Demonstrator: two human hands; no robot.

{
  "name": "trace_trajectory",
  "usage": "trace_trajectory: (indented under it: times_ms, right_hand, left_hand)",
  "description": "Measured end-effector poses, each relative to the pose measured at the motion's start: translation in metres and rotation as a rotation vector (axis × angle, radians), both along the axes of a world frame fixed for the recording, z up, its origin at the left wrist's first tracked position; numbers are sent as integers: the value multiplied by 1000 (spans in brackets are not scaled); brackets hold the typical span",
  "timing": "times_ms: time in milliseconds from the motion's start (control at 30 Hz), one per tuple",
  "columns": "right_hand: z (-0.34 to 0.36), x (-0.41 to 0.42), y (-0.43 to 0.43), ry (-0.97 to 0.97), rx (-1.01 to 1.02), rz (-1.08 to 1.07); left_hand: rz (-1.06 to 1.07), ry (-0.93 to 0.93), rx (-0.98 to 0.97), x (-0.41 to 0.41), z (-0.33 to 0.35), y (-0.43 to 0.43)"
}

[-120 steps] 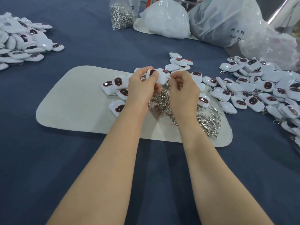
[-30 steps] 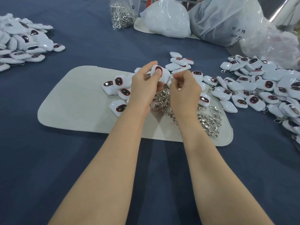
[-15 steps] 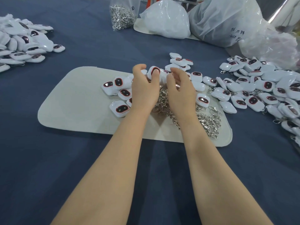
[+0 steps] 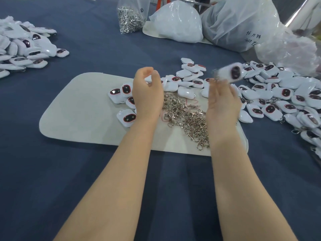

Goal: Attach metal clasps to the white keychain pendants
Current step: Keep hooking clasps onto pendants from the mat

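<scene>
At ten o'clock in my feed lay a heap of white rounded plastic pendants with dark red-rimmed faces point(image 4: 22, 47), too many for me to count, on the dark blue cloth table point(image 4: 52, 171). Nearer the middle sat one cream mat with rounded corners point(image 4: 78, 110). Along its twelve o'clock edge ran a smaller cluster of pendants point(image 4: 184, 80), and I counted four of them just left of the left hand point(image 4: 147, 94). That hand hovered over the mat with its fingers loosely curled, and I saw nothing held in them.

Between the two hands, on the mat, lay a loose pile of silver metal clasps point(image 4: 185, 115), tangled past counting. The right hand point(image 4: 224, 101) had its fingers stretched out, gripping nothing. Just beyond them at one o'clock was a single blurred white pendant point(image 4: 231, 73); I could not tell whether it touched them. At three o'clock spread the largest heap of pendants point(image 4: 286, 94), a few with metal rings showing at its near edge.

Across twelve o'clock I counted four bags. The first was a clear plastic bag point(image 4: 130, 16) holding silver clasps. Next came a bulging white plastic bag point(image 4: 178, 21), its contents hidden. Then came a large translucent bag point(image 4: 243, 23) with dark handwriting that began "96", the rest unreadable to me. At two o'clock was a crumpled clear bag point(image 4: 291, 51) whose contents I could not make out.
</scene>
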State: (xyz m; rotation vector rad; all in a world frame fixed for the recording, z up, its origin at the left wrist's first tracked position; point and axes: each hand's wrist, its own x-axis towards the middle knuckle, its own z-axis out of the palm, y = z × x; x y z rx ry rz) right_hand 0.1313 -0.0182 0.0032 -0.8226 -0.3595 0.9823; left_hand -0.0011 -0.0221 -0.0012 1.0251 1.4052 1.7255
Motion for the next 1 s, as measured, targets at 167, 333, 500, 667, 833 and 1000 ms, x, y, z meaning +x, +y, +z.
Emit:
trace_trajectory:
  times_ms: [167, 333, 500, 667, 833, 1000]
  right_hand:
    - [-12, 2, 2, -1125, -273, -108]
    - [-26, 0, 5, -1779, -544, 57]
    - [-25, -3, 4, -1782, -558, 49]
    - [-23, 0, 6, -1710, -554, -23]
    - [-26, 2, 7, -1786, -655, 91]
    - [-15, -3, 3, -1502, -360, -108]
  left_hand:
    - [16, -144, -52, -3, 0, 3]
    - [-7, -118, -59, -2, 0, 4]
    - [-29, -89, -56, 0, -2, 4]
    - [-18, -74, -57, 0, -3, 4]
    - [-34, -62, -74, 2, -2, 3]
    - [-113, -21, -148, 2, -2, 3]
